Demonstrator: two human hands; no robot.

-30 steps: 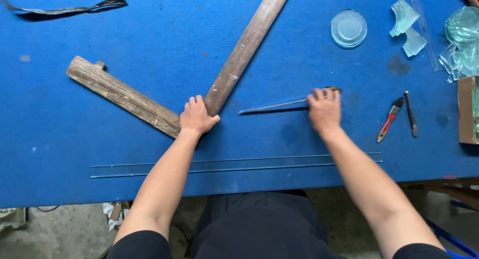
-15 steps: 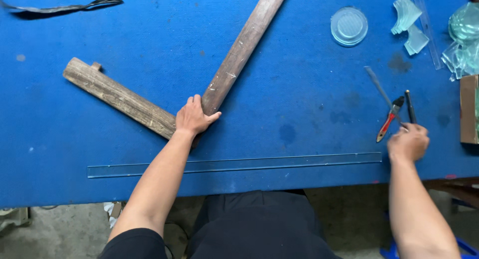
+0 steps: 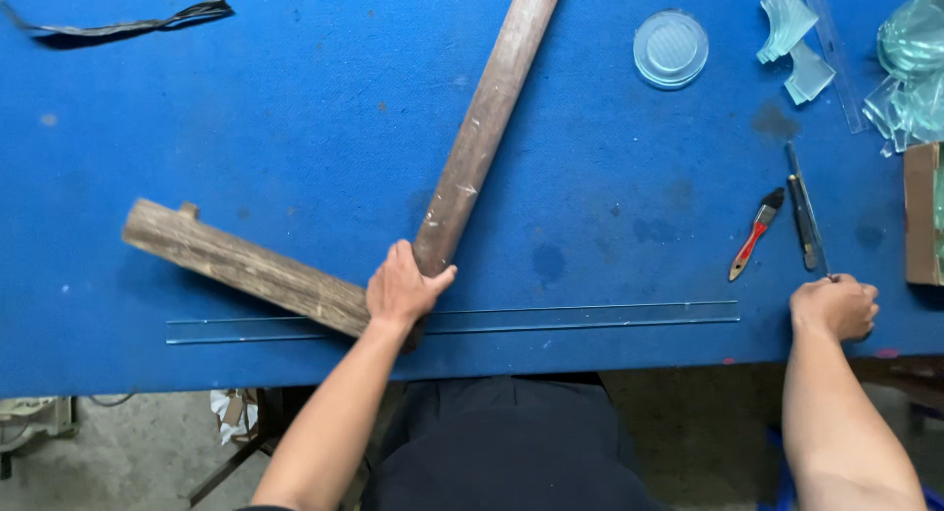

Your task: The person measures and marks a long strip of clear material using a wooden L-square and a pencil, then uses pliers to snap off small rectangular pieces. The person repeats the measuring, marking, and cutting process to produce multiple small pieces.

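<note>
Table (image 3: pixel 246 98): lying under everything, covered in blue felt, its near edge running just above the person's lap.
Long plank (image 3: pixel 489 127): slanting from the top edge down to the left hand.
Short plank (image 3: pixel 246 267): lying rough and grey, meeting the long plank at the hand.
Glass strip (image 3: pixel 590 314): stretching along the near edge, passing under the left hand.
Left hand (image 3: pixel 403 290): pressing flat, fingers spread, on the joint of both planks.
Right hand (image 3: pixel 836 306): curling into a loose fist at the table edge, gripping the near end of a thin glass sliver (image 3: pixel 801 201).
Glass disc (image 3: pixel 671 49): sitting well apart at the top.
Brush (image 3: pixel 755 234): lying just left of the sliver, red-handled.
</note>
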